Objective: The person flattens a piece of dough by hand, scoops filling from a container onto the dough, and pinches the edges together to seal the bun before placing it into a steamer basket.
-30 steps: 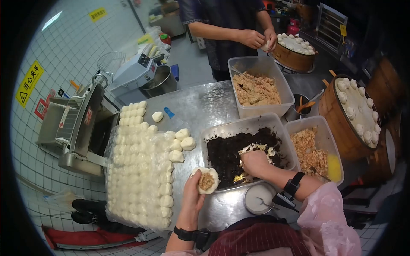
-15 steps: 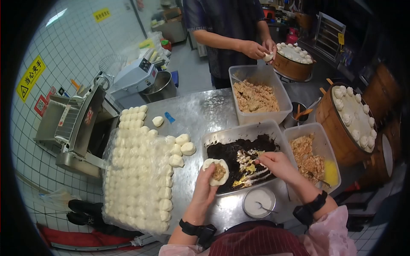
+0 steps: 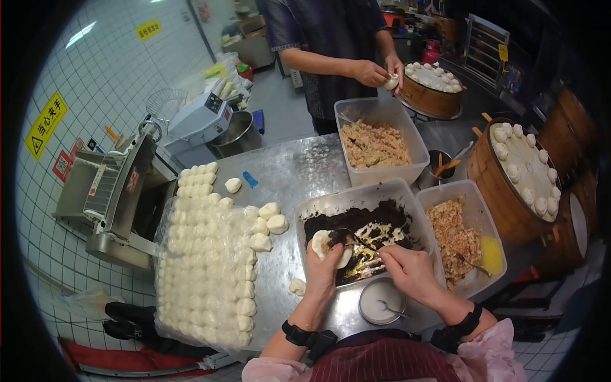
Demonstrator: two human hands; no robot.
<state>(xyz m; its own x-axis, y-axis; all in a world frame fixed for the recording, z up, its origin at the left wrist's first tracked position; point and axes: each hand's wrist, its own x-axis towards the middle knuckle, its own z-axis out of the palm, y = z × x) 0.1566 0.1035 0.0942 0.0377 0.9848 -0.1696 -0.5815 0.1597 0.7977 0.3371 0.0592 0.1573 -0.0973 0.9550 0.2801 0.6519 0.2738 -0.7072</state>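
My left hand (image 3: 322, 270) is closed around a flat round dough wrapper (image 3: 320, 240), held over the near left part of a plastic tub (image 3: 310, 205). Dark filling paste (image 3: 375, 215) lines that tub, with yellow and whitish smears at its centre. My right hand (image 3: 407, 270) grips a spoon (image 3: 365, 244) by its handle. The spoon's head, loaded with dark paste, is at the wrapper; whether it touches is hard to make out. The brownish filling in the wrapper is mostly hidden. Just left of my left wrist lies a small dough piece (image 3: 297, 287).
Rows of dough balls (image 3: 203, 274) under plastic film cover the table's left. A bowl of white contents (image 3: 382, 302) sits near me. Meat filling tubs (image 3: 375, 145) (image 3: 453, 232) and bamboo steamers (image 3: 509, 191) stand right. Across the table, a co-worker's hands (image 3: 382, 74) hold a bun.
My left hand has moved right, over the tub, with the wrapper. The spoon has come up from the paste to the wrapper, now carrying dark filling. The view has shifted slightly.
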